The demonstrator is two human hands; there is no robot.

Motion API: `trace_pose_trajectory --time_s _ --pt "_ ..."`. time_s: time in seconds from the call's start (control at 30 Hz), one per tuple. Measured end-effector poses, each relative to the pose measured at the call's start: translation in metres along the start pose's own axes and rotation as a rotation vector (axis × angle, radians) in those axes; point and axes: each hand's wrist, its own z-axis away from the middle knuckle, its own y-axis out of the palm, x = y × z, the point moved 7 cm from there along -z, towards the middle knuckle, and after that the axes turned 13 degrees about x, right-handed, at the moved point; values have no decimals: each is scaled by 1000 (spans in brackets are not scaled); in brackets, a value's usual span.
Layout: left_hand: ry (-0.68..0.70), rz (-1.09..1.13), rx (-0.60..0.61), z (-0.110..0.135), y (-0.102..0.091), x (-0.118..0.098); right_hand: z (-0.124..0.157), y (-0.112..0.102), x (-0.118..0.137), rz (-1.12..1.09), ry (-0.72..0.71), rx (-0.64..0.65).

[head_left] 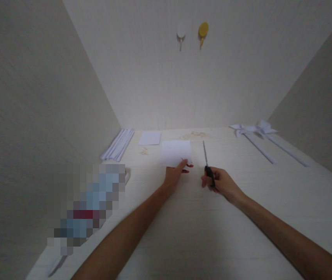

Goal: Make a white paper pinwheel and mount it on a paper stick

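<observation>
My left hand [176, 174] is closed on the near right corner of a square sheet of white paper [175, 151], thumb on top and fingers underneath. Dark marks show near that corner. In my right hand [220, 181] is a pair of scissors [206, 155], gripped by its black handles. The scissors' blades look closed together and point away from me, a little to the right of the sheet and apart from it.
Beyond the sheet lie a stack of square paper [150, 138], small pale sticks [143, 151] and scattered bits [198, 134]. Rolled paper sticks [118, 144] lie at left, above a blurred-out tube-like object [96, 202]. At right rest two paper pinwheels [259, 147]. Two hooks [203, 30] hang on the wall.
</observation>
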Motion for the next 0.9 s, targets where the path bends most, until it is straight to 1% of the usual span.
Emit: trace_pose_trajectory --time_s 0.1,0.17,0.23,0.4,0.47,0.63,0.73,0.9 --pt "-17 -135 129 3 15 1 1 -10 0 -122 -83 -182" --pt "-14 -191 205 5 24 2 1 -13 -3 -154 -96 -243" --pt "-6 -218 237 6 27 3 1 -13 -5 -167 -101 -269" --pt "14 -213 289 5 30 2 1 -14 -7 -183 -109 -276" --pt "2 -190 287 6 30 2 2 -14 -8 -175 -102 -283" --pt "-18 -108 213 8 27 0 2 -15 -4 -118 -101 -288" --pt "-15 -79 196 9 26 -1 3 -14 -2 -93 -112 -279" --pt "-18 -68 175 9 25 0 3 -14 -4 -170 -103 -284"
